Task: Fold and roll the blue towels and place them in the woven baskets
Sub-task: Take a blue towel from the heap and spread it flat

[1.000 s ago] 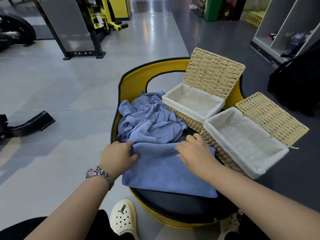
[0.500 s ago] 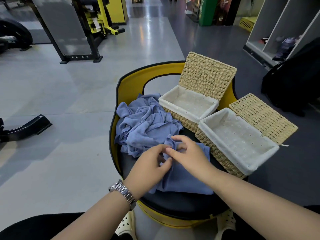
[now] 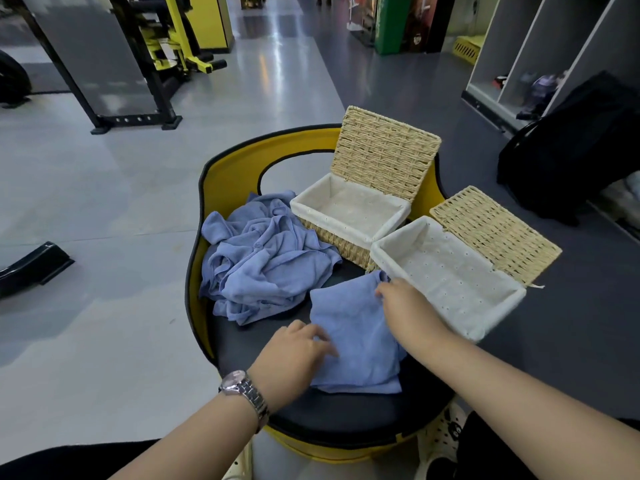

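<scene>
Head view: a folded blue towel (image 3: 356, 337) lies flat on the near part of a round black padded surface (image 3: 346, 417) with a yellow raised rim (image 3: 235, 171). The left hand (image 3: 294, 358) rests palm down on the towel's near left edge, its fingers spread and flat, so its grip is apart and clamped on nothing. A metal watch (image 3: 244, 393) sits on that wrist. The right hand (image 3: 405, 303) reaches to the towel's far right corner, where the cloth bunches up just beside it; its fingertips (image 3: 381, 291) touch the cloth there, but I cannot tell whether that grip is pinched on the corner or only pressing it.

A heap of crumpled blue towels (image 3: 263, 258) lies on the left of the surface, just beyond the folded one and apart from it. Two woven baskets with white cloth lining stand on the right, both with lids tipped back. The far basket (image 3: 349, 216) touches the heap's right edge. The near basket (image 3: 446, 275) stands just right of the right hand, close to the folded towel's far corner. Neither basket holds a towel.

A pale clog (image 3: 440, 434) shows below the surface on the near right. Yellow and black gym equipment (image 3: 162, 46) stands on the grey floor (image 3: 104, 202) far left.
</scene>
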`<move>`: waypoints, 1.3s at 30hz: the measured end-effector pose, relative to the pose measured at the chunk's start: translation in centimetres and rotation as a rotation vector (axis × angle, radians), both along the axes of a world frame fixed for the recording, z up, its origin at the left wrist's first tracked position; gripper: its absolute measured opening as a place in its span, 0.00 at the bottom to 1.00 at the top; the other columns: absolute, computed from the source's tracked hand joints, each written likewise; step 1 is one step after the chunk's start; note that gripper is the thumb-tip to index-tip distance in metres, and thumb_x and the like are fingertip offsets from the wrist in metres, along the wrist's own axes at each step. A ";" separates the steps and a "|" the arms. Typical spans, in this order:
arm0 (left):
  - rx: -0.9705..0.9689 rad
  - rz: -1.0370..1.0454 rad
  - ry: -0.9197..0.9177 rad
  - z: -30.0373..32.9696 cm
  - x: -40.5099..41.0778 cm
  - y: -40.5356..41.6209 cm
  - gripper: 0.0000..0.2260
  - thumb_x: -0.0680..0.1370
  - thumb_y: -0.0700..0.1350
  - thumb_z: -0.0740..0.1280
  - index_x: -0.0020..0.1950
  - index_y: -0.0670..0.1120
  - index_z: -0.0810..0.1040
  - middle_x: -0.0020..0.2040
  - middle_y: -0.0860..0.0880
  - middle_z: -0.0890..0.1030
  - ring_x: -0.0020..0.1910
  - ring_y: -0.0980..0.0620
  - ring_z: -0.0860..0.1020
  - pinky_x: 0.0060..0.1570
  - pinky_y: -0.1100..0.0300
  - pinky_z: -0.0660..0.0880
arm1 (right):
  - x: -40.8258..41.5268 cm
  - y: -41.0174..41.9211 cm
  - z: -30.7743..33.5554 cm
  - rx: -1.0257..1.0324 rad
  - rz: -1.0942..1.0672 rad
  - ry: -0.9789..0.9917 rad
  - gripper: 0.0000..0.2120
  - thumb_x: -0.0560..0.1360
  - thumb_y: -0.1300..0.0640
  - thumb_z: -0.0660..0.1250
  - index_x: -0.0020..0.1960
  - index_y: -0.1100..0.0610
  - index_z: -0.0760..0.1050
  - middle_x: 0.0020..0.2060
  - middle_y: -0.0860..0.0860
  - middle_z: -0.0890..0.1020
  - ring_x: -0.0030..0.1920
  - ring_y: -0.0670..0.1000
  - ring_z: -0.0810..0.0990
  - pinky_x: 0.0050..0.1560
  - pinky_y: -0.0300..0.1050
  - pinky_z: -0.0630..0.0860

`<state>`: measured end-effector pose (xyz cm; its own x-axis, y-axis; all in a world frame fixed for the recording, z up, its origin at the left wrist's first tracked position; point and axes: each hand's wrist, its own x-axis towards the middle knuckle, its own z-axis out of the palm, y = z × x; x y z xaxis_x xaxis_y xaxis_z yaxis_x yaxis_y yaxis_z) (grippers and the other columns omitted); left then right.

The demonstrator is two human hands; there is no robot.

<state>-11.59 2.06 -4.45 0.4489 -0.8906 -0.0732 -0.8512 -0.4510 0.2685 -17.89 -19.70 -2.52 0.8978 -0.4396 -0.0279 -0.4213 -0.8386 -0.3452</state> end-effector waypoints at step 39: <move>-0.008 0.250 0.316 0.1 6.2 -0.6 0.12 0.67 0.49 0.73 0.45 0.54 0.73 0.40 0.56 0.78 0.39 0.56 0.76 0.35 0.62 0.69 | 0.6 -1.7 -1.0 0.134 0.332 0.149 0.04 0.67 0.55 0.68 0.42 0.51 0.74 0.39 0.46 0.77 0.44 0.50 0.76 0.43 0.47 0.73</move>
